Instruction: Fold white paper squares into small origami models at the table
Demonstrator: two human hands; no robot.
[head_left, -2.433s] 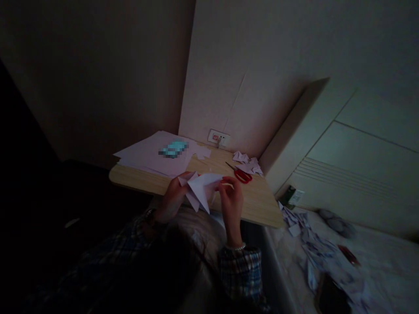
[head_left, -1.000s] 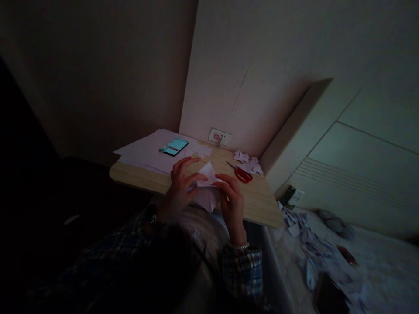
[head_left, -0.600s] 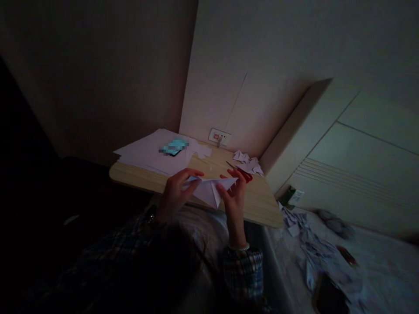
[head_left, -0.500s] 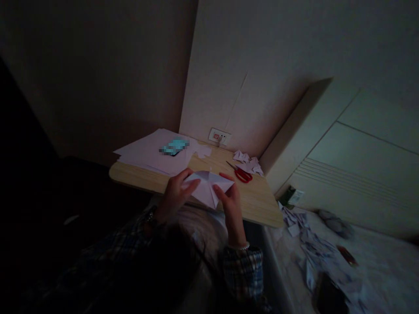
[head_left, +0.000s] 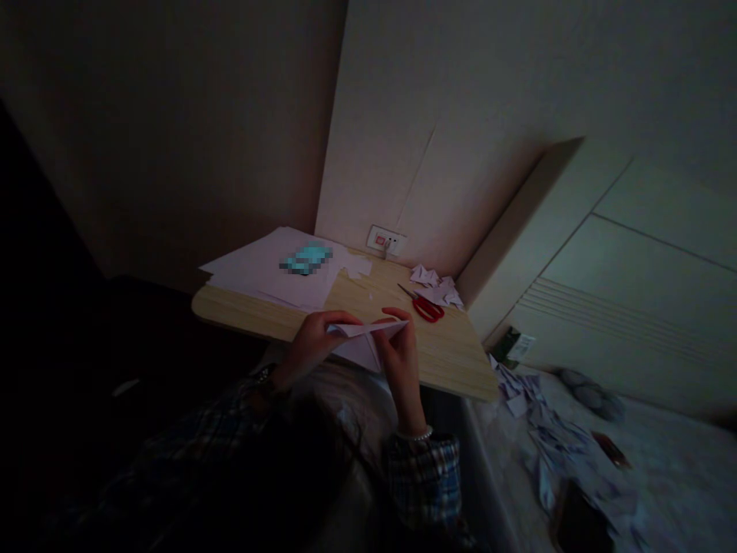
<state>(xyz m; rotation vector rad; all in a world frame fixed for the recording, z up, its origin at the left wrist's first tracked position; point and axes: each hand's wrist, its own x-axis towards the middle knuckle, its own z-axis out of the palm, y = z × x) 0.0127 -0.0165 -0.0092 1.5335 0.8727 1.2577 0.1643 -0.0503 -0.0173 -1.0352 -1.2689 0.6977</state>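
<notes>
A creased sheet of white paper (head_left: 361, 349) is held between my two hands, just over the near edge of the wooden table (head_left: 454, 357). Its upper part is bent over, so a narrow fold runs across the top. My left hand (head_left: 315, 338) grips the left corner, fingers behind the sheet. At the opposite corner my right hand (head_left: 398, 349) pinches the paper, with the thumb on the near side. Red-handled scissors (head_left: 427, 309) lie on the table beyond my right hand. Behind them is a pile of small folded paper pieces (head_left: 441, 292).
Large white sheets (head_left: 253, 269) cover the table's left part, with a blurred-out phone (head_left: 308, 259) on top. Paper scraps (head_left: 358, 266) lie beside them. A wall socket (head_left: 387, 240) sits behind. On the bed (head_left: 679, 468) at right are scattered papers (head_left: 553, 438) and a dark object (head_left: 581, 518).
The paper's top part has gone from spread open and facing me to bent over into a narrow flap. Both hands have kept their grip and shifted slightly.
</notes>
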